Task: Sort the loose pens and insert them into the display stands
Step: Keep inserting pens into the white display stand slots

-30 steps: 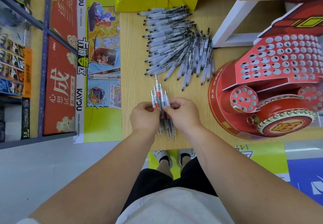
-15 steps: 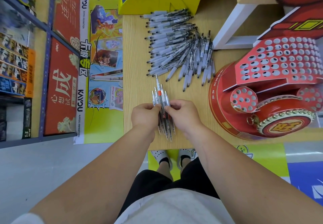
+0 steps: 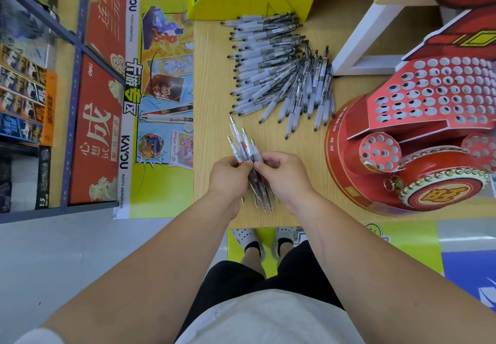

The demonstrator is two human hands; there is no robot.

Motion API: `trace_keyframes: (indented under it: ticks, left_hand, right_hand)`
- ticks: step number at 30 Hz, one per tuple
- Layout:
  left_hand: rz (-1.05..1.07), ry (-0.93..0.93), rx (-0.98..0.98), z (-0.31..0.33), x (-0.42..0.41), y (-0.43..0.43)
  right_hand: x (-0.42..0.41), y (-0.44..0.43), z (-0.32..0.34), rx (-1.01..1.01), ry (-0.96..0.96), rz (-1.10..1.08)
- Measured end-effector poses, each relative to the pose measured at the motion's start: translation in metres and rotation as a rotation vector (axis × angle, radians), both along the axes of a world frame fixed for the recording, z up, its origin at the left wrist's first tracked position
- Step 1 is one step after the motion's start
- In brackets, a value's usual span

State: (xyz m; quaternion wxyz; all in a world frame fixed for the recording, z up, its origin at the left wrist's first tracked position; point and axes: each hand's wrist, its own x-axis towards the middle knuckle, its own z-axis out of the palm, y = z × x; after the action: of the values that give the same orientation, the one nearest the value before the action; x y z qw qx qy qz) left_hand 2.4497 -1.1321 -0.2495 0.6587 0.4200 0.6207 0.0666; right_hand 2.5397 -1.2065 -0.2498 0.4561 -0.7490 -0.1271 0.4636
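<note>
Both grips are closed on the same thing. The left hand (image 3: 229, 175) has its fingers curled round a small bundle of pens (image 3: 243, 143), and the right hand (image 3: 281, 174) pinches the same bundle from the other side with thumb and fingertips. The two hands nearly meet over the middle of it. The pens fan out a little. Their clear barrels point away from the person, one or two showing a red band, and the darker ends stick out below the hands towards the near edge of the desk (image 3: 212, 75). I cannot tell whether the bundle rests on the wood or is held just above it.

Farther back on the desk lies the heap of loose pens (image 3: 271, 69), spread in a wide fan, well apart from the hands. To the right stands the red display stand (image 3: 429, 94), its sloping panel full of round holes, with a small round holder (image 3: 379, 151) lower down. From here every hole I can make out looks unfilled.

This looks like the sorting step: squaring up one kind of pen before any go in. The next move would call for one hand to keep the bundle while the other draws out a single pen, carries it right and lines it up with a hole.
</note>
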Motion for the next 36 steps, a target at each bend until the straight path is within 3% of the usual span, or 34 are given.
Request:
trace_keyframes:
  ticks: [18,27,36]
  left_hand:
    - [-0.157,-0.195,-0.044,0.035,-0.002,0.000]
    - [-0.143,-0.404,-0.218,0.073,-0.001,-0.007]
    - [-0.378,-0.506,-0.092,0.118,0.001,-0.017]
  right_hand:
    - [0.009,-0.008,0.041,0.111,0.019,-0.075]
    - [0.017,-0.019,0.081,0.030,-0.139,-0.061]
    - [0.037,-0.048,0.136,0.059,-0.083,-0.009]
